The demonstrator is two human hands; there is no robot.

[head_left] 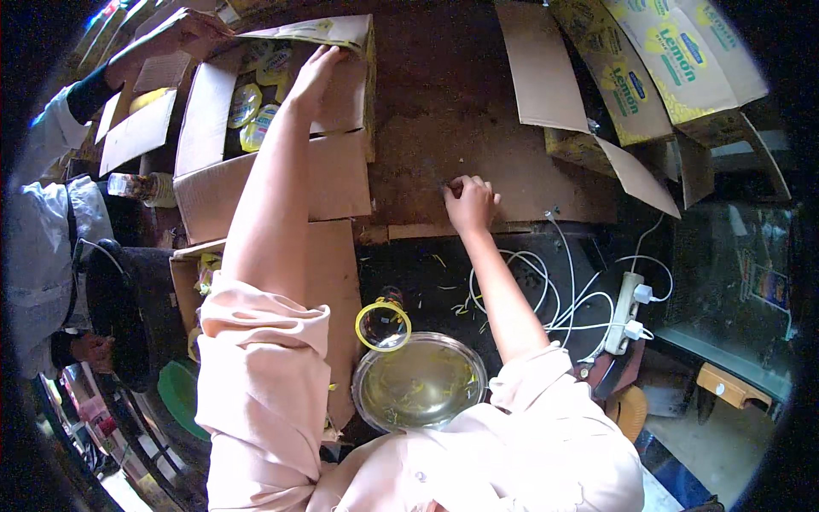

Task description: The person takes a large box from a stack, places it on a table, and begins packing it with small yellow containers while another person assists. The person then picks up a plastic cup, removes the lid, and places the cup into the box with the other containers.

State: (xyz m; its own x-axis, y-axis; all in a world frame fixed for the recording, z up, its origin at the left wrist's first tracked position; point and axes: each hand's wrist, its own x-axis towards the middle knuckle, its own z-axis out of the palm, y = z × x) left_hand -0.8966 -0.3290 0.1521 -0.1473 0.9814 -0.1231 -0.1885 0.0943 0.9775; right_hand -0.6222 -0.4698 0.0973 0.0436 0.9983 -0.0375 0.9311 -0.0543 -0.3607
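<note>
My left hand (320,68) reaches over an open cardboard box (273,183) to its far edge, fingers closed at a raised flap (303,32). Inside the box lie several yellow-and-white packs with round lids (245,105). My right hand (471,205) rests low over the brown tabletop (426,119), its fingers curled together at a small dark spot; what they hold, if anything, is too small to make out. From the left, another person's hand (192,30) meets the same flap's left end.
A round metal tray (375,410) with yellow scraps and a clear yellow-rimmed container (365,328) sit close to my body. White cables and a power strip (625,316) lie right. Open lemon-print boxes (627,85) stand far right. A clear jar (128,185) lies left.
</note>
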